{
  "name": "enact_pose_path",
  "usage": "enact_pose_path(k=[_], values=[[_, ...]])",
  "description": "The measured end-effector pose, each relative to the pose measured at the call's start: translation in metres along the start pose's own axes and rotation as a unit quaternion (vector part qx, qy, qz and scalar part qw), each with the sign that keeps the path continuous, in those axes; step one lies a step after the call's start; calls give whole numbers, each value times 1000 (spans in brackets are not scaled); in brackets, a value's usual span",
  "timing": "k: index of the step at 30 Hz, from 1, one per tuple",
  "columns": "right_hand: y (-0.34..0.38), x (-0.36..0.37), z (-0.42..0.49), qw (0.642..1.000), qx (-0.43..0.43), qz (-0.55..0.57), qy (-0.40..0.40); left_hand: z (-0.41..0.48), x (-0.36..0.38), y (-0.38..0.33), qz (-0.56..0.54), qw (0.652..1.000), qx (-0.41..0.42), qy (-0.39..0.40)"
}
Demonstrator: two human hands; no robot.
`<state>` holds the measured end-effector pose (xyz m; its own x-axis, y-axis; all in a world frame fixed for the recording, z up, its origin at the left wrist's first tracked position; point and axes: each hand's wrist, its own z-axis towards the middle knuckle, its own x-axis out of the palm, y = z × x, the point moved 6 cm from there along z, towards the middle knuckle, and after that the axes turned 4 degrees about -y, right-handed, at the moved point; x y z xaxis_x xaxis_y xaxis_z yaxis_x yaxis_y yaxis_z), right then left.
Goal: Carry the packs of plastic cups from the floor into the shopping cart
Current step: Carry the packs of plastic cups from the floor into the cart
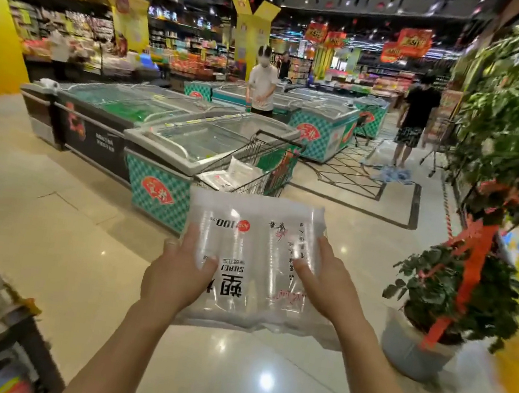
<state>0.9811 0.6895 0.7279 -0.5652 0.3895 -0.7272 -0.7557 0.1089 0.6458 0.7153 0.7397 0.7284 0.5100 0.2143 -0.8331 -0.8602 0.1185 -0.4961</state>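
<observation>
Glossy shop floor point(64, 236) stretches toward the cart point(265, 164), with packs point(231, 176) inside. Short of the cart, left hand point(175, 271) and right hand point(325, 287) clamp the pack of cups point(256, 238); slick film could slip free.

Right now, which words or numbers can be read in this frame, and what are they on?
"100": pack of plastic cups, upside down to the camera.
"SUBEI": same pack, upside down.
"塑": same pack; next character partly hidden by the left hand.
Too blurred: pack's small print, freezer badges, hanging red banners.
</observation>
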Motion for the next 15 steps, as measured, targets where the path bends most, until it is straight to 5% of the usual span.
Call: enact_pose_path(k=[15], values=[[-109,95,365,1000,10,23,-8,334,188,-57,12,1000,-13,24]])
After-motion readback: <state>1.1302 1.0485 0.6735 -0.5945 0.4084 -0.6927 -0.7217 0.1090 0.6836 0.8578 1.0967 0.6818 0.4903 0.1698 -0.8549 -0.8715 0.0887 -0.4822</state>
